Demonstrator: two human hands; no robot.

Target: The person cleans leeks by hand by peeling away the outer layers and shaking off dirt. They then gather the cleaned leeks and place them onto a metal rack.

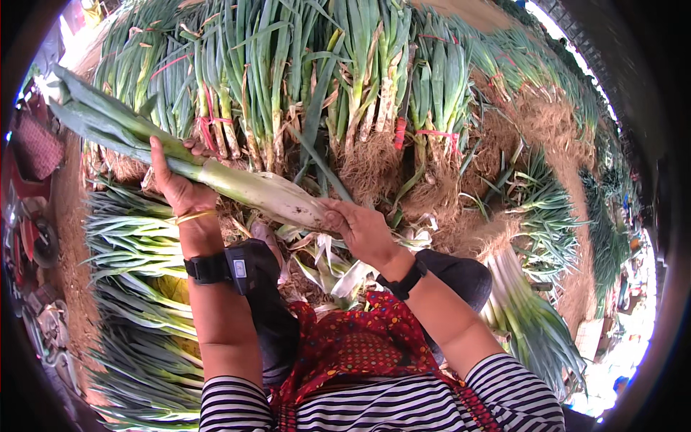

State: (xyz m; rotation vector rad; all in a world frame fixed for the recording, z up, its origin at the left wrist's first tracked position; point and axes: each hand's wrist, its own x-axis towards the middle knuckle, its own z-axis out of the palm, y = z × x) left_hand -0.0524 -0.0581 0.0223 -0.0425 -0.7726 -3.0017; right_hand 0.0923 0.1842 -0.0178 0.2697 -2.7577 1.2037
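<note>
A thick leek lies slantwise across both my hands, its green leaves pointing to the far left and its white end to the right. My left hand supports it where the green begins, thumb on the near side and fingertips showing beyond it. Closed round the soil-specked white end is my right hand; it hides the tip. Below the stalk, pale stripped leaves lie loose between my knees.
Leek bundles with red ties and dry roots line the far side. Trimmed leeks are stacked at my left, and another white-stemmed pile fans out at my right. A knife-like blade with a red handle stands among the far bundles.
</note>
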